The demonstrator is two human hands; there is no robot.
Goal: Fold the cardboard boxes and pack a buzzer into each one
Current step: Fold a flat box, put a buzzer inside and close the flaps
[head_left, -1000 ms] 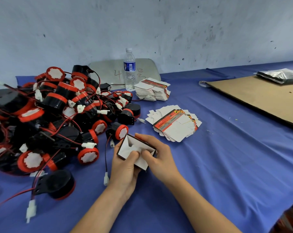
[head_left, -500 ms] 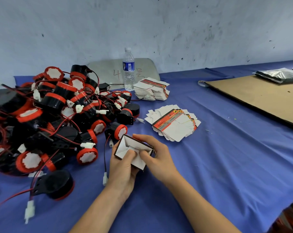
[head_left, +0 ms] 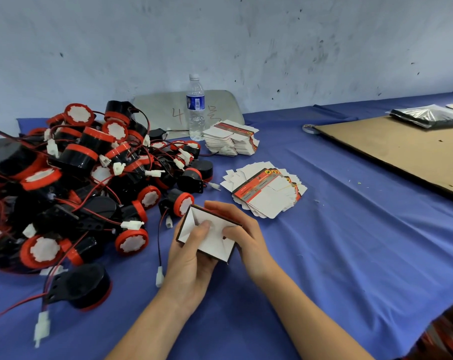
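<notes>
Now both hands hold a half-folded cardboard box (head_left: 213, 246) just over the blue tabletop (head_left: 350, 242). Left hand (head_left: 191, 258) grips it from under, thumb pressing on the white inner flap. Right hand (head_left: 248, 237) curls round the far & right side, thumb on the flap too. Buzzer pile (head_left: 77, 178) lies at left, flat box blanks (head_left: 267, 193) just behind.

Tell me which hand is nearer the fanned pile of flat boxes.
Right. The right hand grips the half-folded box on the side facing the fanned pile; the left hand holds the box's opposite side, farther off, beside the buzzer heap.
</notes>
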